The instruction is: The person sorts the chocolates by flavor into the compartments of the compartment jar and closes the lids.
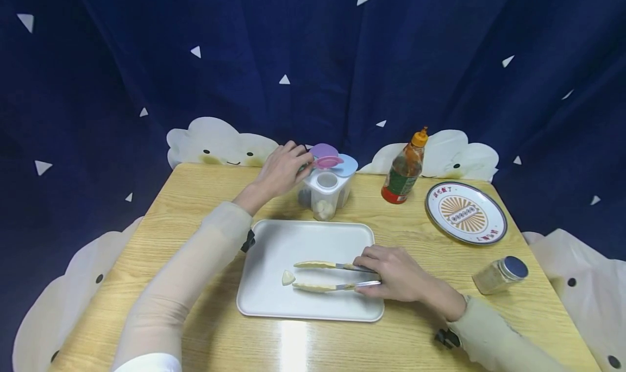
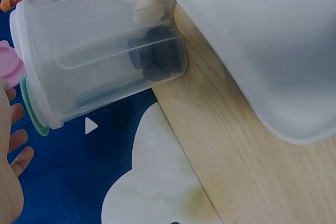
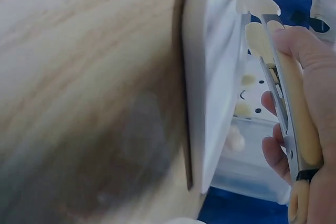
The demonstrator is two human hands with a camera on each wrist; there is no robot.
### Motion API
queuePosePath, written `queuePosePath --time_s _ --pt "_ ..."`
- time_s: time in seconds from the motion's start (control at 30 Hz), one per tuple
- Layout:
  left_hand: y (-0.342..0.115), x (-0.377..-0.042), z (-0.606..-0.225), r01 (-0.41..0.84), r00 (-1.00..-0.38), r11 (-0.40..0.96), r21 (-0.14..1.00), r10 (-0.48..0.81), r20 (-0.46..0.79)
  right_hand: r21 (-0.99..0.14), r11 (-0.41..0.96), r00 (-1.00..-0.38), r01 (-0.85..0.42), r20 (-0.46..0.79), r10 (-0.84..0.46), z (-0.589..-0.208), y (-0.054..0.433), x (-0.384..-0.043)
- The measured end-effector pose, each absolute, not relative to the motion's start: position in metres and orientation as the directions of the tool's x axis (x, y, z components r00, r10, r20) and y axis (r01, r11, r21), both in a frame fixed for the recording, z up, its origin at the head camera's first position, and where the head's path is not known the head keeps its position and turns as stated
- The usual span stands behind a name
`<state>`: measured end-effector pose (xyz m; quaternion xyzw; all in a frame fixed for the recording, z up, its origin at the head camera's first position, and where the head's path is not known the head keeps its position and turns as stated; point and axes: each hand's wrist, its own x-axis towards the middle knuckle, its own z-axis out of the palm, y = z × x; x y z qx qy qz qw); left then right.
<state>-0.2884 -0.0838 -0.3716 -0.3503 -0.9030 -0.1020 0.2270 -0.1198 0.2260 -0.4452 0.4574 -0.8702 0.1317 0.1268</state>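
Note:
My left hand [image 1: 286,168] is at the raised pink lid [image 1: 329,162] of a clear multi-compartment container [image 1: 329,195], its fingertips holding the lid's left edge. Below that lid the round opening is uncovered, and pale pieces like garlic cloves lie in its compartment. My right hand [image 1: 396,273] grips metal tongs [image 1: 344,286] with beige tips and handles over the white tray [image 1: 313,236]. The tongs' arms stand apart. Just left of their tips lies one pale garlic clove [image 1: 288,277] on the tray.
A sauce bottle [image 1: 403,171] with an orange cap stands right of the container. Farther right are a patterned plate [image 1: 481,206] and a seasoning jar [image 1: 500,275] with a dark lid. Dark pieces [image 2: 157,53] fill part of another compartment. A blue curtain hangs behind the table.

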Motion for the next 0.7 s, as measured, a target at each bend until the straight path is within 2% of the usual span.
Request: queuePosePath --time_s 0.33,0.7 --pt "-0.084 -0.289 -0.371 0.681 -0.653 0.732 0.031 0.587 0.479 -0.136 0.528 -0.543 -0.838 0.3 -0.784 -0.455 0.209 -0.126" --pt "-0.083 -0.288 -0.371 0.683 -0.649 0.73 0.028 0.588 0.483 -0.147 0.517 -0.536 -0.843 0.307 -0.786 -0.459 0.205 -0.127"
